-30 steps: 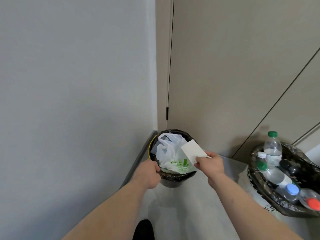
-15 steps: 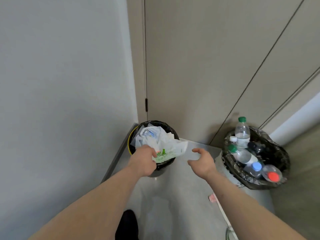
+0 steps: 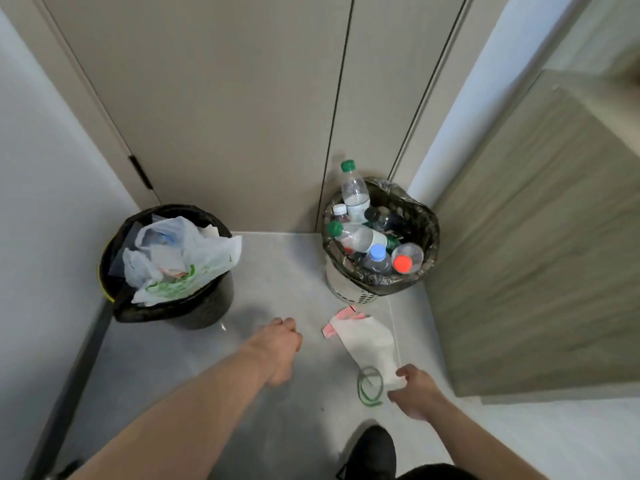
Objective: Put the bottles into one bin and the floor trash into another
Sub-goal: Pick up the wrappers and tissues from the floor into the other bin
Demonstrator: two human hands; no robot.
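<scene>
A black-lined bin (image 3: 207, 306) at the left holds white plastic bags and paper. At the right, a metal bin with a dark liner (image 3: 427, 233) is full of plastic bottles (image 3: 360, 237). On the floor between them lie a white paper (image 3: 367, 341), a pink scrap (image 3: 330, 330) and a green rubber band (image 3: 370, 386). My right hand (image 3: 415, 393) is low over the floor and pinches the near corner of the white paper. My left hand (image 3: 280, 344) hangs loosely curled above the floor, left of the paper, holding nothing.
Beige doors close off the back behind both bins. A wood-grain panel (image 3: 536, 254) stands on the right and a white wall on the left. My black shoe (image 3: 374, 452) is just behind the rubber band.
The white card went from my right hand into the left bin. My left hand left that bin's bag and drew back. My right hand dropped to the white paper on the floor.
</scene>
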